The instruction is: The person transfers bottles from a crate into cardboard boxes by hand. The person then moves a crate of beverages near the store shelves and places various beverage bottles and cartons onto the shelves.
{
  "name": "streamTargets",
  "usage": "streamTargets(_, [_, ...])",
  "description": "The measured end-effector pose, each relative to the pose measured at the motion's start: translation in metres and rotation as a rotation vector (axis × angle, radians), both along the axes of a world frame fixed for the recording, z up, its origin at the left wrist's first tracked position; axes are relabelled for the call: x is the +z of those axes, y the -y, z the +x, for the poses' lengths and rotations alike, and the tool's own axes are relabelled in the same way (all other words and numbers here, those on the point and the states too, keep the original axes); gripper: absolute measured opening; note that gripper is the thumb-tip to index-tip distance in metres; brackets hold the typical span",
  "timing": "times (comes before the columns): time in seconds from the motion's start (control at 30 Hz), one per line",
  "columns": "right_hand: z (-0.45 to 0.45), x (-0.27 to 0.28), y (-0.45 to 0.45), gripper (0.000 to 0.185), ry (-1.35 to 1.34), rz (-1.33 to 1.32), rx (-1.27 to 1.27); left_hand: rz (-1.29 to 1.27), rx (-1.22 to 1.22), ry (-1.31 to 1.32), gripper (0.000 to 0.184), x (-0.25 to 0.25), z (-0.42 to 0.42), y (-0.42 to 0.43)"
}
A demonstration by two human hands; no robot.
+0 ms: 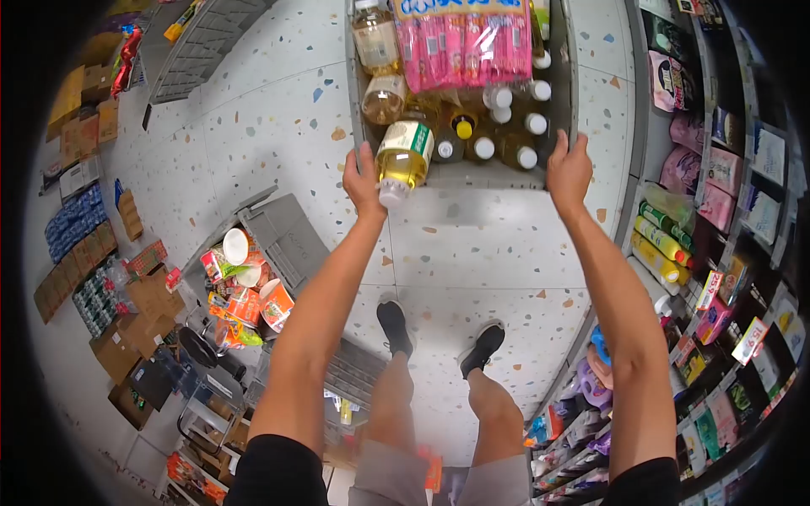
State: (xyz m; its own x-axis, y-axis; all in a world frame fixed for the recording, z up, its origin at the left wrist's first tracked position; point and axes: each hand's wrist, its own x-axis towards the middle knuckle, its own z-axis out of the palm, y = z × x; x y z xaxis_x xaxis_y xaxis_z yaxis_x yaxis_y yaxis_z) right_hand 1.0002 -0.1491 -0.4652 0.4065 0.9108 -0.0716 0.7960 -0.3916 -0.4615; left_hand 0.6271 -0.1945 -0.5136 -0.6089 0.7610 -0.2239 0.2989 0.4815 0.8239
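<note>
A grey crate (464, 179) at the top centre holds several bottles with white caps, a yellow-capped bottle (462, 126) and a pink package (464, 42). My left hand (363, 179) grips the crate's near left corner, its fingers partly hidden behind the rim. Close beside it, a bottle of yellow liquid with a green and white label (404, 156) lies tilted over the near edge, cap toward me. On the near right corner, my right hand (569, 169) is closed round the crate's side.
Shelves with bottles (662, 240) and packages run down the right. At the left stand an open grey crate of snack cups (245, 295), a hand cart (207, 405) and cardboard boxes (135, 337). My shoes (483, 347) are on the speckled floor (472, 253).
</note>
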Motion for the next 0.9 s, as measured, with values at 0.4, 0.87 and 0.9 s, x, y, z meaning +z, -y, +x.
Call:
streamTargets(0.4, [0.005, 0.0, -0.226, 0.044, 0.154, -0.023, 0.058, -0.041, -0.004, -0.089, 0.064, 0.012, 0.016, -0.209])
streamTargets(0.87, [-0.016, 0.003, -0.501, 0.039, 0.195, 0.089, 0.006, 0.047, -0.037, -0.182, 0.069, 0.015, 0.003, -0.509])
streamTargets(0.9, [-0.017, 0.003, -0.521, 0.039, 0.195, 0.104, -0.002, 0.011, -0.026, -0.203, 0.071, 0.02, 0.004, -0.53])
